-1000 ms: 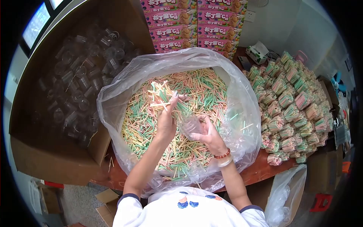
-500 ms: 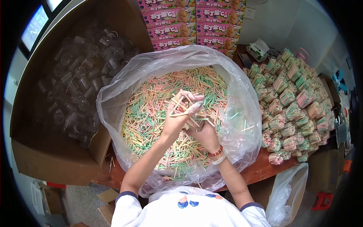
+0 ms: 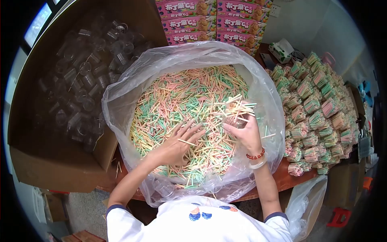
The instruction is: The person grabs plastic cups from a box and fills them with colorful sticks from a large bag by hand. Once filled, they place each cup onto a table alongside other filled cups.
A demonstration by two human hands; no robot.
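Thin pastel sticks (image 3: 181,94) in pink, green and yellow fill a wide tub lined with a clear plastic bag (image 3: 133,86). My left hand (image 3: 179,145) lies on the sticks at the lower middle, fingers spread, with one loose stick across its back. Toward the right side of the tub, my right hand (image 3: 248,135) is wrapped round a clear plastic cup (image 3: 231,121). Sticks poke out of its top at various angles. Part of the cup is hidden by the fingers and sticks.
On the left, a large cardboard box (image 3: 52,165) holds many clear cups (image 3: 86,80). Bundles of sticks (image 3: 312,121) are piled on the right. Pink printed boxes (image 3: 242,24) stand stacked behind the tub, near a tissue pack (image 3: 281,50). A reddish table (image 3: 278,177) supports the tub.
My hands have moved apart. The left has gone down onto the loose sticks and spread its fingers; the right has carried the cup of sticks to the right.
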